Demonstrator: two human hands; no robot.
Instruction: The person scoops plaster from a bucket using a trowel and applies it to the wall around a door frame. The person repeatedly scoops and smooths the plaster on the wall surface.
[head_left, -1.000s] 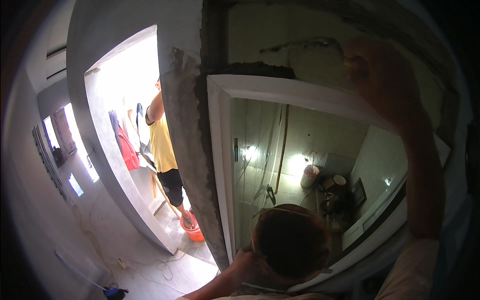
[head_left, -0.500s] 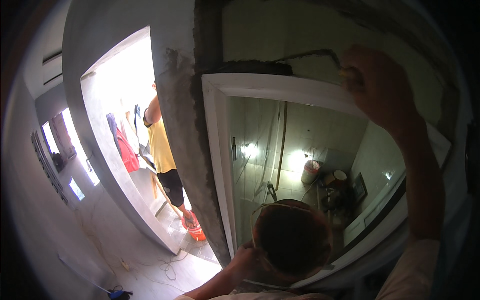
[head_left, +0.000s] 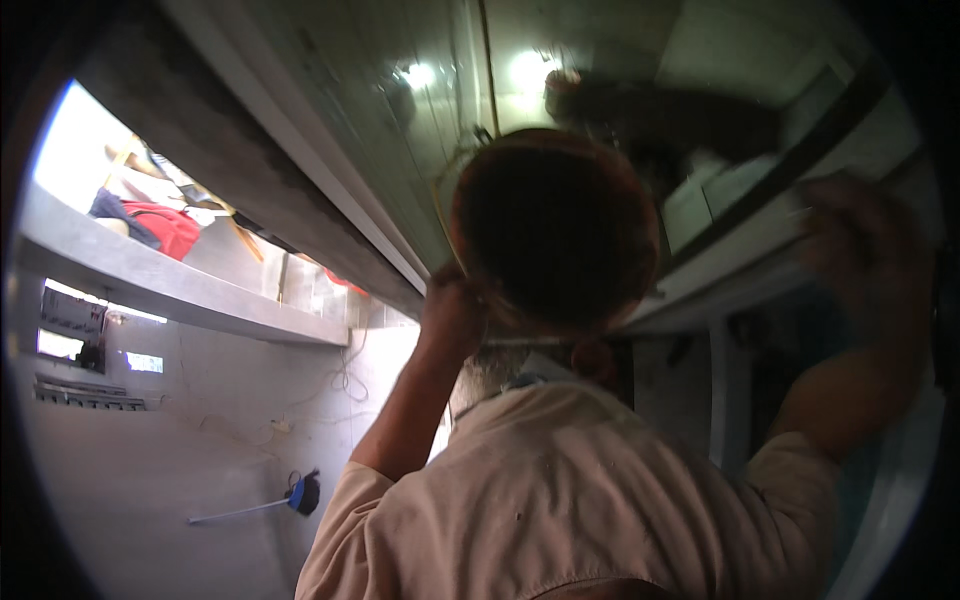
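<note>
My left hand is closed on the left edge of a round bucket. The bucket has a reddish rim and a dark inside, and what it holds cannot be made out. It hangs in front of my chest, beside the white frame of an opening. Off to the right, my right hand is raised near the frame's right side. Motion and shadow smear its fingers, so whatever it may hold does not show.
Through the opening lies a tiled room with bright lights and a thin upright pole. A blue-headed broom lies at lower left, near loose cables. Red cloth hangs beyond the left doorway.
The view has tilted down, showing more of my shirt. My right hand has come down from the wall above the frame toward the right. The bucket stays in my left hand.
</note>
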